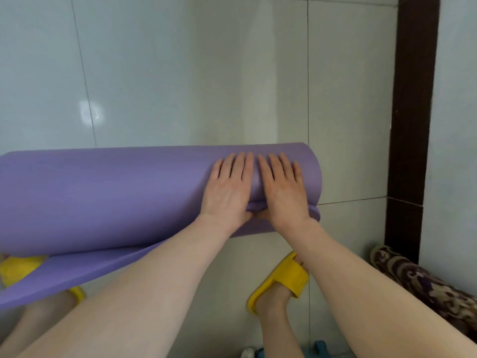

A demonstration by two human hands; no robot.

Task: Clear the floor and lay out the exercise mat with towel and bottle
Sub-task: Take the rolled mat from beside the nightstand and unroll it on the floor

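A purple exercise mat (pixel 116 192) lies rolled across the white tiled floor, its loose end spread flat toward me under the roll. My left hand (pixel 228 188) and my right hand (pixel 282 188) press side by side on top of the roll near its right end, fingers straight and pointing away from me. My thumbs tuck under the roll's near edge. No towel is in view. A white and blue object (pixel 254 352) at the bottom edge is too cut off to identify.
My feet wear yellow slippers, one at the right (pixel 281 280) on bare tile, one at the left (pixel 18 270) partly under the mat. A patterned dark rug roll (pixel 423 282) lies at the right beside a dark door frame (pixel 410 125). Tiled floor (pixel 180 73) stretches ahead.
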